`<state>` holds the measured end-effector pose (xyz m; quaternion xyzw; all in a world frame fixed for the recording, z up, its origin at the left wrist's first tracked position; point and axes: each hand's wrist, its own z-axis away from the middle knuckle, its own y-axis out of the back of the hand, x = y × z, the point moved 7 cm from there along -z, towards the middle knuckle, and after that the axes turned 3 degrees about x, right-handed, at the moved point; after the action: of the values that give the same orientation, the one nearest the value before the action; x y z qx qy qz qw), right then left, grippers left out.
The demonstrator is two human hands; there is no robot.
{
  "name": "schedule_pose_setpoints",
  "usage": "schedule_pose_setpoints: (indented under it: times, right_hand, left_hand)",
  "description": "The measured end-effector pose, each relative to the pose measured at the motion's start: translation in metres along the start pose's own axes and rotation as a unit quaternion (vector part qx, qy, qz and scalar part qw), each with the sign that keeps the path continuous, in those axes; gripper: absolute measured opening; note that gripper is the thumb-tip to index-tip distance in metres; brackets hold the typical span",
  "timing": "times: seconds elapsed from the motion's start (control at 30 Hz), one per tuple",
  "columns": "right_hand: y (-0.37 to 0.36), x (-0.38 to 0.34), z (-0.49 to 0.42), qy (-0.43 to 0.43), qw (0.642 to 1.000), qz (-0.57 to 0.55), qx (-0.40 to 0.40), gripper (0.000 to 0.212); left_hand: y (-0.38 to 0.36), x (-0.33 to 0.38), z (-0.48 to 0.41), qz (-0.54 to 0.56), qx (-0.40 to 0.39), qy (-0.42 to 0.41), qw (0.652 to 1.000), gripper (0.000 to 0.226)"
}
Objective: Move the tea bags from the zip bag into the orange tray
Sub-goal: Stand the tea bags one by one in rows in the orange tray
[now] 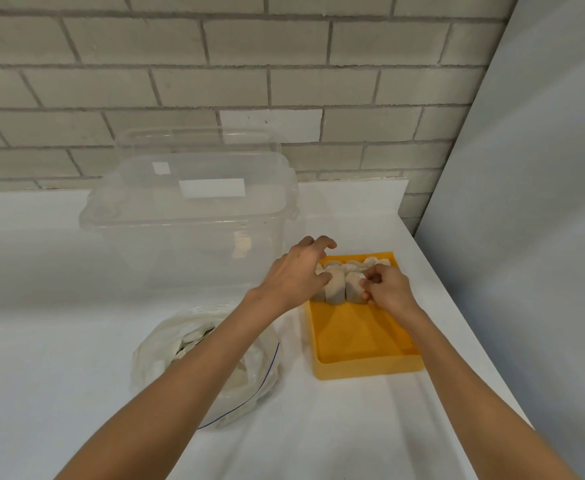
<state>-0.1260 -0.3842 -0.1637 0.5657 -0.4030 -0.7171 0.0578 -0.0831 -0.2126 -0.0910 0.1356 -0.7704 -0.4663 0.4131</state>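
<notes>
Tea bags [335,289] stand bunched in the orange tray [360,336]

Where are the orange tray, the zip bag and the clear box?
orange tray [357,336]: head view, on the tray's bare floor.
zip bag [254,379]: head view, on its right side near the zip line.
clear box [187,244]: head view, on its front wall.

Bare forearms [194,368] run to the bare left hand [296,271] and right hand [389,289].
</notes>
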Motion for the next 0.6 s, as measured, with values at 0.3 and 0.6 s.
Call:
schedule_pose_setpoints:
  times: [0.3, 0.6]
  right_hand:
    - [-0.005, -0.006, 0.002, 0.029, 0.995, 0.081, 0.048, 0.013]
    - [0.009, -0.043, 0.019, 0.101, 0.982, 0.148, 0.061, 0.009]
  left_hand:
    - [0.008, -0.004, 0.008, 0.027, 0.015, 0.006, 1.0, 0.045]
    - [0.015, -0.003, 0.012, 0.036, 0.02, 0.003, 0.999, 0.043]
